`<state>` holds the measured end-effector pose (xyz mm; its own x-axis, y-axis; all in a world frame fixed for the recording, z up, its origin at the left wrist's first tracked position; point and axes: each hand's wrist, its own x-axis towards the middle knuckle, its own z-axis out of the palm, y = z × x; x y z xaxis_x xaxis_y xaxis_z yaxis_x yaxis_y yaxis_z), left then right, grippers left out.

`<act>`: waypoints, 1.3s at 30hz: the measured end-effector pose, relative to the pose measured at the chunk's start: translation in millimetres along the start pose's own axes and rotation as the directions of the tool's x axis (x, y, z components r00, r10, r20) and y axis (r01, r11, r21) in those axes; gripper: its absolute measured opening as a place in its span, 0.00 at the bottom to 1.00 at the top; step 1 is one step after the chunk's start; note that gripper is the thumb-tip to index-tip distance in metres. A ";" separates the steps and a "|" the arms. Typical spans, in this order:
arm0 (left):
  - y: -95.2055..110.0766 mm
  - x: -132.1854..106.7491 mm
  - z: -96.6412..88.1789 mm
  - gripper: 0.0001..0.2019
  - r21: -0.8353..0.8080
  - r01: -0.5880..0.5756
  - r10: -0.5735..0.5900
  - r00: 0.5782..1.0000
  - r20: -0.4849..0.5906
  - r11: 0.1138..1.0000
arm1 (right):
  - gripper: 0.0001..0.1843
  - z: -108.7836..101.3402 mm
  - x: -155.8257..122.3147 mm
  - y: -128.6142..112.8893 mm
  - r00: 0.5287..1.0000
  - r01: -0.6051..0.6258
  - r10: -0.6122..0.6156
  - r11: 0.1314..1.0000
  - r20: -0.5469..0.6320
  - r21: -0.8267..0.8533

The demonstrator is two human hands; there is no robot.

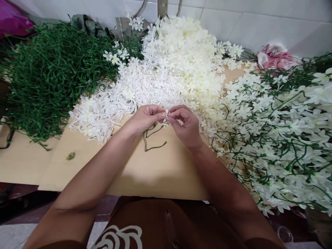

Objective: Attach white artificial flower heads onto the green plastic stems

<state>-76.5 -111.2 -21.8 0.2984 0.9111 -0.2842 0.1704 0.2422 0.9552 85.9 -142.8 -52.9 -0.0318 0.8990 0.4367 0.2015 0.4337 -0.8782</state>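
My left hand and my right hand meet over the middle of a tan board. Both are closed in a pinch around a small white plastic flower held between their fingertips. A thin green wire stem with several branches hangs from my left hand and lies curled on the board below. A heap of loose white flower parts lies just behind my hands.
A big mound of green stems fills the left. Cream flower heads pile up at the back centre. Finished stems with white flowers cover the right. Pink cloth lies by the white tiled wall.
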 end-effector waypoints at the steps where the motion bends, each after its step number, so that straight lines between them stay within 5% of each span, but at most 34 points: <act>1: 0.7 -2.1 -2.4 0.09 0.071 -0.043 0.046 0.998 -0.047 0.997 | 0.04 -0.7 0.3 -0.2 1.000 -0.021 0.022 1.000 -0.015 0.020; 5: -2.6 -15.4 -20.2 0.08 0.483 -0.123 0.255 0.942 -0.219 0.867 | 0.05 -6.6 3.1 1.2 0.987 -0.118 0.131 0.983 -0.090 0.140; 8: -12.0 -24.3 -30.8 0.09 0.738 -0.052 0.303 0.929 -0.211 0.673 | 0.08 -9.2 5.2 3.5 0.972 -0.182 0.210 0.958 -0.108 0.222; 12: -21.8 -25.2 -25.2 0.10 0.884 0.037 0.245 0.955 -0.169 0.466 | 0.11 -4.7 4.3 3.8 0.966 -0.230 0.252 0.941 -0.062 0.247; 16: -22.2 -20.6 -15.1 0.09 0.930 0.034 0.252 0.958 -0.134 0.365 | 0.14 4.5 -0.1 2.1 0.961 -0.261 0.275 0.920 -0.007 0.291; 19: -21.1 -19.7 -16.3 0.10 0.908 0.003 0.289 0.947 -0.137 0.419 | 0.16 10.7 -4.1 1.3 0.949 -0.313 0.310 0.884 0.066 0.348; 22: -22.0 -20.9 -20.3 0.09 0.813 -0.073 0.351 0.921 -0.167 0.578 | 0.18 14.2 -6.3 2.1 0.924 -0.380 0.356 0.834 0.136 0.400; 25: -23.4 -22.8 -19.3 0.10 0.579 -0.174 0.362 0.905 -0.225 0.796 | 0.20 14.4 -5.5 3.8 0.891 -0.446 0.425 0.756 0.159 0.479; 28: -23.1 -24.5 -12.7 0.08 0.302 -0.149 0.234 0.935 -0.266 0.942 | 0.22 13.5 -3.9 4.2 0.862 -0.486 0.480 0.688 0.164 0.538; 31: -21.5 -25.4 -6.4 0.04 0.198 -0.097 0.144 0.961 -0.237 0.975 | 0.21 13.7 -4.1 3.0 0.853 -0.507 0.485 0.683 0.193 0.525; 39: -23.2 -27.5 -6.3 0.06 0.084 -0.119 0.129 0.984 -0.124 0.989 | 0.19 12.2 -5.2 2.4 0.831 -0.549 0.503 0.677 0.236 0.490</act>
<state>-94.5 -139.8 -35.7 0.1990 0.9690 -0.1464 0.2118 0.1033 0.9718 74.6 -145.7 -59.7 -0.1565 0.9797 -0.1250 -0.3258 -0.1707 -0.9299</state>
